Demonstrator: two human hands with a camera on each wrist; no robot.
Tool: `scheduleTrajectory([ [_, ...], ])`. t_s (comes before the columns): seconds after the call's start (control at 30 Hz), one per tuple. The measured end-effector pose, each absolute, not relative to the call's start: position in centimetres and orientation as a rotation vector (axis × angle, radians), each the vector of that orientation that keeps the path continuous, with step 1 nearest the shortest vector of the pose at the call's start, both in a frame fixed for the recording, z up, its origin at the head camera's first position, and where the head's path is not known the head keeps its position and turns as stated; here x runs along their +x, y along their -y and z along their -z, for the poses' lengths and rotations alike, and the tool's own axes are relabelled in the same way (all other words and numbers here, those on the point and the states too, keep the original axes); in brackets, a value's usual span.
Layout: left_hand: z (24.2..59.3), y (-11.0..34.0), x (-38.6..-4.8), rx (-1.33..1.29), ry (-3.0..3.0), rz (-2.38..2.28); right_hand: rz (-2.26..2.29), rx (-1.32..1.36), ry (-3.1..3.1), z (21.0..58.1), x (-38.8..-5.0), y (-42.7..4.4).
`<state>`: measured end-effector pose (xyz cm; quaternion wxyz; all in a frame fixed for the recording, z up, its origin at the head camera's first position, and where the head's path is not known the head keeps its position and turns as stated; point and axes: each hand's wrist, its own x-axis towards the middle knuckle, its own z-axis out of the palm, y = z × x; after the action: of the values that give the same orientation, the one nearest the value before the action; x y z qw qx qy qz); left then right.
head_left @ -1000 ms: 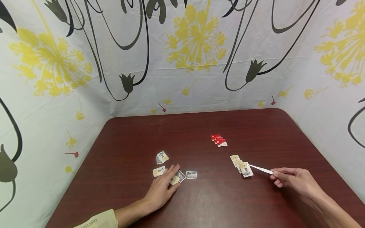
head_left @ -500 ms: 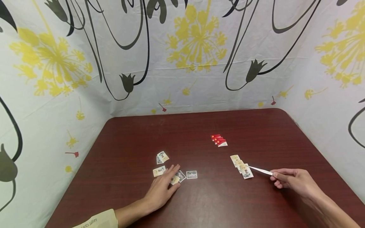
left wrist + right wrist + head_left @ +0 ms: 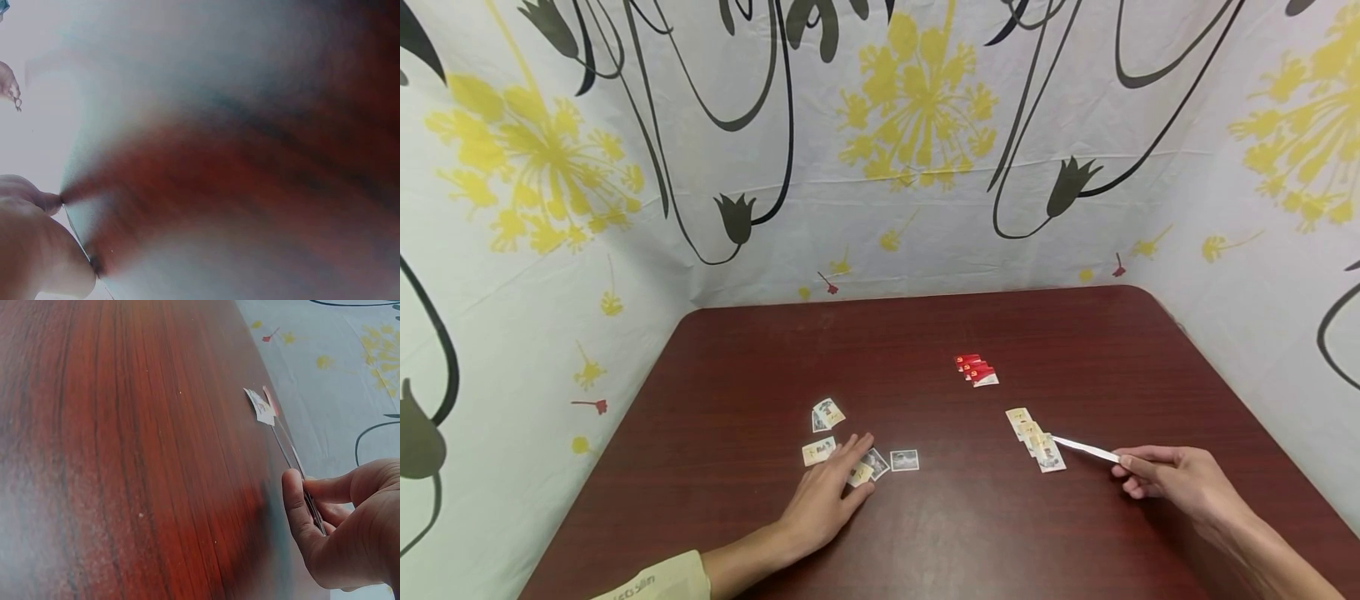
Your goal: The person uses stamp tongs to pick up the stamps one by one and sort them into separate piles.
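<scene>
My right hand pinches a pair of metal tweezers between thumb and fingers. The tweezer tips reach the near stamp of an overlapping slanted row of cream stamps. In the right wrist view, the two prongs stand apart near a stamp; whether they grip it I cannot tell. My left hand rests palm down with straight fingers, partly covering a cream stamp. Close to its fingertips lie a grey stamp and a cream stamp.
Red stamps overlap in a slanted row farther back on the dark red table. Two overlapping stamps lie beyond my left hand, and a single grey stamp lies to its right. A patterned cloth hangs behind the table.
The near stamp of the cream row has shifted slightly toward me, and the tweezer tips have come down a little with it. My left hand stays where it was.
</scene>
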<state>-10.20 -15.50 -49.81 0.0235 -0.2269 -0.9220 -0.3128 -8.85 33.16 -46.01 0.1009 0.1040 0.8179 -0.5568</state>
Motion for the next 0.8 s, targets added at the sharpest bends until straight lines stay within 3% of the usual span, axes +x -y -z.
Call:
scheduleTrajectory([
  [0.47,49.4,15.4,-10.2,-0.746,2.891,0.851,1.671,0.349,-2.449,45.8,-8.5,-34.4],
  [0.8,49.0,15.5,-10.2,-0.828,2.869,0.725,1.936,0.324,-2.407,45.7,-8.7,-34.4],
])
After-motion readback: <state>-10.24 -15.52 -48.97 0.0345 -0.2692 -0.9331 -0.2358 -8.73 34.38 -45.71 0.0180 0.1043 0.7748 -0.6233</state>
